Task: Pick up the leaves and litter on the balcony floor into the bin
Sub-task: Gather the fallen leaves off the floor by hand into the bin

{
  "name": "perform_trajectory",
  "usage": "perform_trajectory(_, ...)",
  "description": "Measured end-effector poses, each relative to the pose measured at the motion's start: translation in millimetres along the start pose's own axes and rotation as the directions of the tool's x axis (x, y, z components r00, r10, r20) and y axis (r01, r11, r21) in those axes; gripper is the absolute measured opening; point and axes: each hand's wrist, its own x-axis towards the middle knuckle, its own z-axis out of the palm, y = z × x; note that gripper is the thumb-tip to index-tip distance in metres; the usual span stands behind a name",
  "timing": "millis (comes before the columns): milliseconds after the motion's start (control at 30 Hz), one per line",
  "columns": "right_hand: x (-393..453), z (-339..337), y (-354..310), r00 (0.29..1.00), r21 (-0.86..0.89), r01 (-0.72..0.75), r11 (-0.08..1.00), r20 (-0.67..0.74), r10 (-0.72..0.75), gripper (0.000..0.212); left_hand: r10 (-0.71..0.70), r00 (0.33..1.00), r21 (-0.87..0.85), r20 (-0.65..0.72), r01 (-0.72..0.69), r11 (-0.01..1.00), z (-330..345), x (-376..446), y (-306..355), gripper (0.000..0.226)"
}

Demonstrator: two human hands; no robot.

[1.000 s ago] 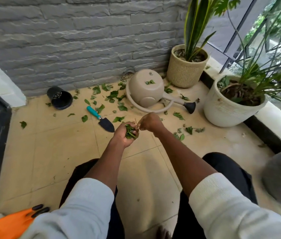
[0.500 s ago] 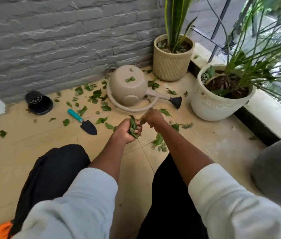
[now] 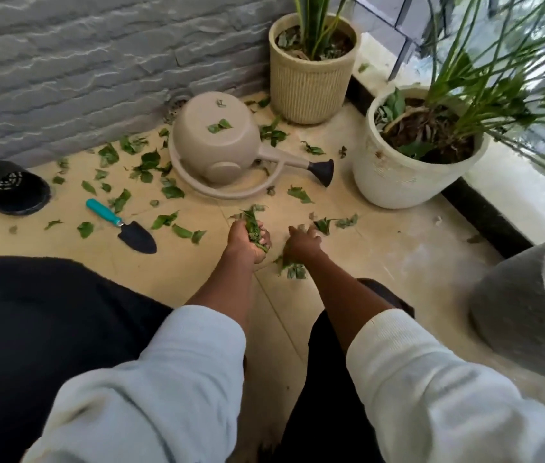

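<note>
Two bare hands work mid-frame: the left hand (image 3: 246,240) clutches a bunch of green leaves (image 3: 253,225), the right hand (image 3: 302,243) reaches spread-fingered over scattered green leaves (image 3: 294,269) on the beige tiled floor (image 3: 398,255).

The floor (image 3: 64,272) is smooth beige tile with a faint sheen. At ten o'clock the wall (image 3: 80,61) is rough grey stone-look brick. The tipped watering can (image 3: 217,145) is matt beige plastic. The trowel (image 3: 120,225) has a glossy teal handle and matt black blade. At twelve o'clock stands a ribbed cream pot (image 3: 308,85).
</note>
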Motion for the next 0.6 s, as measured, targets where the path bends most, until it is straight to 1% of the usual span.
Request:
perform_trajectory(67, -6, 16, 15, 0.999, 0.093, -0.044, 0.995, -0.009, 0.046, 0.076, -0.009, 1.000, 0.003, -0.025, 0.009, 1.000, -5, 12, -1, 0.036)
perform_trajectory(100, -8, 24, 24, 0.997, 0.127, -0.056, 0.990, -0.042, 0.061, 0.079, -0.018, 0.999, 0.015, -0.034, 0.019, 1.000, -7, 16, -2, 0.036)
perform_trajectory(133, -9, 30, 33, 0.995, 0.124, -0.053, 0.991, -0.073, 0.062, 0.085, -0.026, 0.999, 0.022, -0.034, 0.027, 0.999, -8, 20, -3, 0.036)
perform_trajectory(200, -12, 37, 44, 0.997, 0.070, -0.010, 0.997, -0.077, 0.015, 0.094, -0.031, 0.999, 0.015, -0.043, 0.031, 0.999, -11, 26, -3, 0.036)
perform_trajectory(300, -10, 45, 44, 0.989, -0.054, 0.135, 0.989, -0.061, -0.138, 0.083, -0.053, 0.997, 0.013, -0.058, 0.054, 0.998, -13, 35, -5, 0.034)
perform_trajectory(367, -8, 51, 39, 0.978, -0.181, 0.195, 0.964, -0.045, -0.206, 0.077, -0.053, 0.996, 0.023, -0.077, 0.055, 0.998, -14, 37, -10, 0.031)
perform_trajectory(433, -4, 53, 36, 0.971, -0.263, 0.219, 0.940, -0.032, -0.235, 0.071, -0.045, 0.997, 0.035, -0.058, 0.047, 0.998, -12, 39, -14, 0.030)
perform_trajectory(533, -5, 56, 33, 0.963, -0.300, 0.246, 0.922, -0.028, -0.267, 0.054, -0.052, 0.997, 0.057, -0.049, 0.055, 0.997, -13, 43, -15, 0.031)
perform_trajectory(600, -8, 60, 30, 0.954, -0.368, 0.261, 0.893, -0.044, -0.297, 0.042, -0.047, 0.997, 0.067, -0.062, 0.051, 0.996, -15, 45, -13, 0.030)
